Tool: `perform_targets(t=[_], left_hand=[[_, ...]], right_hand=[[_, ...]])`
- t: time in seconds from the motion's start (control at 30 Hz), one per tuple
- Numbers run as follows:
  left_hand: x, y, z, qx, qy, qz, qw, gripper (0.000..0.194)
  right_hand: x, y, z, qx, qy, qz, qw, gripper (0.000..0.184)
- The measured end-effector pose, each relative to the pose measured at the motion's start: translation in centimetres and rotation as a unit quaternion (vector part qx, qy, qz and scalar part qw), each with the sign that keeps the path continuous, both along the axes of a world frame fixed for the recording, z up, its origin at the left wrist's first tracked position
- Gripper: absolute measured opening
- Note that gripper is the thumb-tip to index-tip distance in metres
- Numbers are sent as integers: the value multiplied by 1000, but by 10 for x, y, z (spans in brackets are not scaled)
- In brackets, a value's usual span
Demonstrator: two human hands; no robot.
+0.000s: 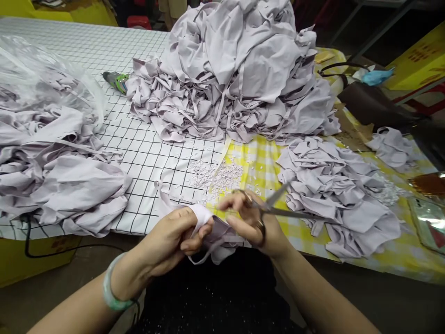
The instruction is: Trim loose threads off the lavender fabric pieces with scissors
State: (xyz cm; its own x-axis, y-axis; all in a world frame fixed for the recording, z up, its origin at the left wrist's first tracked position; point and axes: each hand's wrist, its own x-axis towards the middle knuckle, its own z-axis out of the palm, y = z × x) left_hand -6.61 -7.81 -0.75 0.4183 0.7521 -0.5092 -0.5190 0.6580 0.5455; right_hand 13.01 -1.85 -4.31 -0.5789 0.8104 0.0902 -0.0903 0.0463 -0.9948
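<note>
At nine o'clock a heap of pale cloth (pixel 59 171) lies on the checked surface (pixel 146 153). Low in the middle, the left hand (pixel 175 234) is closed around a small cloth piece (pixel 215 234) held just off the surface's near edge. Touching it at three o'clock, the right hand (pixel 252 222) grips open scissors (pixel 278 206). At twelve o'clock rises a big cloth pile (pixel 239 65); snippets (pixel 215 174) lie between.
</note>
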Motion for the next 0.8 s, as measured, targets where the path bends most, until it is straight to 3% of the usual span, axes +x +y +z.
perform_targets(t=[0.03,0.1,0.17,0.23,0.3,0.4,0.53,0.6,0.7,0.8], left_hand=[[-5,1,7,15,32,-39,999,28],[-16,2,22,42,93,-103,989,28],[-31,1,34,65,143,-139,978,30],[-49,-4,39,77,186,-156,967,30],[-66,-13,36,73,219,-155,961,32],[-82,-26,21,39,215,-110,970,37],[-85,-35,4,21,132,-24,991,33],[-82,-35,3,40,106,-12,993,30],[-73,-29,7,85,119,11,989,27],[-53,-17,12,196,212,99,952,25]], right_hand=[[-11,14,-1,24,-4,27,999,16],[-37,40,-3,42,-26,186,981,26],[-61,56,-4,9,-35,346,938,31],[-79,62,-4,-46,-31,408,911,23],[-88,61,-2,-78,0,336,939,16],[-90,51,-1,-54,82,110,989,20],[-85,24,-9,1,78,-77,994,20],[-82,8,-18,-3,54,-123,991,20],[-80,-16,-34,-42,24,-139,989,22],[-81,-39,-45,-92,11,-130,987,26]])
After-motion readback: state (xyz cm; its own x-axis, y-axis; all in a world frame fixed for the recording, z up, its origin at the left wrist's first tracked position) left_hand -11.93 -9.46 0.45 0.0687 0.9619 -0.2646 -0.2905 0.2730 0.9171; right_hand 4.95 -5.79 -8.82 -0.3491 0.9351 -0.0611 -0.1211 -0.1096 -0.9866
